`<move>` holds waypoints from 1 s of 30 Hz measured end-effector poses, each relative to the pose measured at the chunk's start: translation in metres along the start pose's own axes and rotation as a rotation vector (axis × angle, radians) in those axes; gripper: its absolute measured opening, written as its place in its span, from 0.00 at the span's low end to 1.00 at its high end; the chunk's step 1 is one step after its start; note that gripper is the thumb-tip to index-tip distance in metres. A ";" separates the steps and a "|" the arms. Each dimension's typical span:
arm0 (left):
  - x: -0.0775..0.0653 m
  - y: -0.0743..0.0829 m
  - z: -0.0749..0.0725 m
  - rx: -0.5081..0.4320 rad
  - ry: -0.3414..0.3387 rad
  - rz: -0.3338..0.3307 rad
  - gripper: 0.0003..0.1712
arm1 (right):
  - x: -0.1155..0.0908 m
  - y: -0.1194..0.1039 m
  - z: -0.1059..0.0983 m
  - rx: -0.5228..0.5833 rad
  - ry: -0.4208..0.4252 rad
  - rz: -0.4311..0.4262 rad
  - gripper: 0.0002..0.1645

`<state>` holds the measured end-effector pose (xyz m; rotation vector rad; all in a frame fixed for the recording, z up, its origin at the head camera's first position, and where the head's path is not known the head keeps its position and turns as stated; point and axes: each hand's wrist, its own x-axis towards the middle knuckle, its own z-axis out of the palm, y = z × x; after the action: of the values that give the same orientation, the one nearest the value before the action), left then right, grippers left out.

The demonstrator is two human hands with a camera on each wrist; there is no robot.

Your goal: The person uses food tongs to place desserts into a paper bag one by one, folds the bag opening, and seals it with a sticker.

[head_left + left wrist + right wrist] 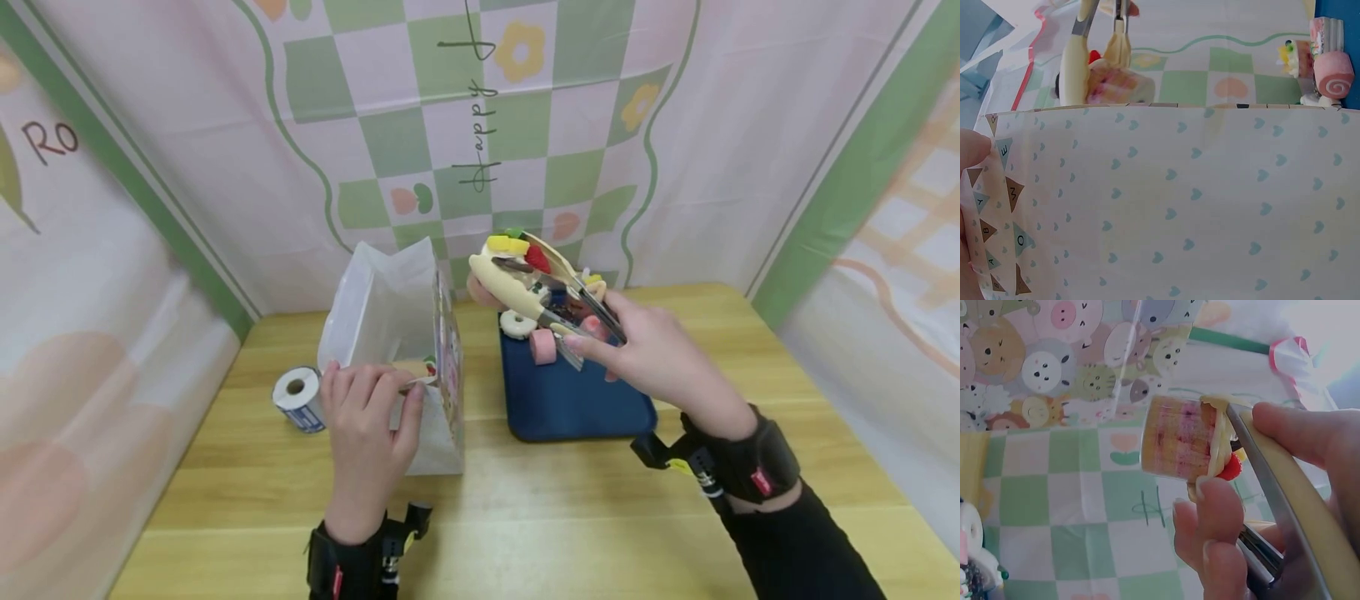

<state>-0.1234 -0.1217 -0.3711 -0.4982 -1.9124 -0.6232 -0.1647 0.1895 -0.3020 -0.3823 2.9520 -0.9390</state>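
Observation:
My left hand (367, 425) pinches the near rim of a white paper bag (382, 292) that stands upright with its mouth open. Inside it, a tan item with red and green bits (412, 367) shows partly over the rim. My right hand (660, 346) grips metal tongs with cream-coloured tips (510, 287), held up above the table to the right of the bag. Between the tips sits a toy dessert cup (1179, 437), tilted on its side in the right wrist view, with pink and tan layers. Yellow, red and green fruit pieces (510, 245) top it.
A dark blue tray (570, 408) lies under and beyond the right hand. On its far part are a white ring doughnut (517, 325), a pink roll (543, 347) and several other toy sweets. A label roll (297, 396) stands left of the bag. Printed cloth (480, 125) hangs behind.

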 end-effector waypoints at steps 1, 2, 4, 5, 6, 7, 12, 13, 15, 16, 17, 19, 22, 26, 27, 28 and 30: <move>0.000 0.000 0.000 0.000 0.000 -0.001 0.15 | 0.000 -0.002 0.000 0.004 -0.001 -0.006 0.46; 0.000 0.000 0.000 0.000 -0.001 -0.002 0.15 | -0.001 -0.003 0.001 0.008 -0.002 -0.010 0.45; -0.001 0.000 0.000 0.002 -0.001 -0.003 0.15 | -0.002 -0.006 0.001 0.020 -0.002 -0.020 0.41; -0.001 0.001 0.000 0.003 -0.001 -0.003 0.15 | -0.002 -0.008 0.001 0.022 -0.001 -0.026 0.39; -0.001 0.001 0.000 0.002 0.000 -0.003 0.15 | -0.003 -0.010 0.001 0.023 -0.002 -0.032 0.37; -0.002 0.001 0.000 0.002 0.001 -0.003 0.15 | -0.003 -0.012 0.001 0.027 -0.002 -0.036 0.35; -0.002 0.000 0.001 0.003 0.009 0.002 0.16 | -0.006 -0.022 0.000 0.016 0.007 -0.056 0.31; -0.002 0.000 0.001 0.003 0.009 0.003 0.15 | -0.006 -0.024 0.000 0.016 0.012 -0.060 0.31; -0.002 0.000 0.001 0.003 0.007 0.003 0.15 | -0.006 -0.028 0.000 0.020 0.020 -0.067 0.31; -0.002 0.000 0.001 0.004 0.006 0.002 0.15 | -0.006 -0.030 0.000 0.029 0.025 -0.071 0.31; -0.002 0.000 0.001 0.004 0.005 0.001 0.14 | -0.006 -0.031 0.000 0.036 0.032 -0.079 0.31; -0.002 0.000 0.000 0.002 0.002 -0.002 0.14 | -0.007 -0.035 0.002 0.043 0.049 -0.095 0.30; -0.001 0.000 0.000 -0.001 -0.001 -0.006 0.14 | -0.008 -0.040 0.004 0.045 0.064 -0.116 0.29; 0.000 0.000 0.001 -0.005 -0.002 -0.007 0.14 | -0.007 -0.046 0.006 0.063 0.062 -0.142 0.27; 0.000 0.000 0.001 -0.005 -0.001 -0.006 0.14 | -0.008 -0.048 0.006 0.071 0.058 -0.148 0.27; 0.000 0.000 0.001 -0.003 -0.001 -0.006 0.15 | -0.008 -0.049 0.006 0.082 0.054 -0.155 0.26; 0.000 0.000 0.001 -0.001 -0.001 -0.005 0.15 | -0.008 -0.051 0.007 0.089 0.055 -0.168 0.26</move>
<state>-0.1242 -0.1212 -0.3710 -0.4943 -1.9147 -0.6277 -0.1451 0.1469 -0.2787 -0.6195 2.9503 -1.1108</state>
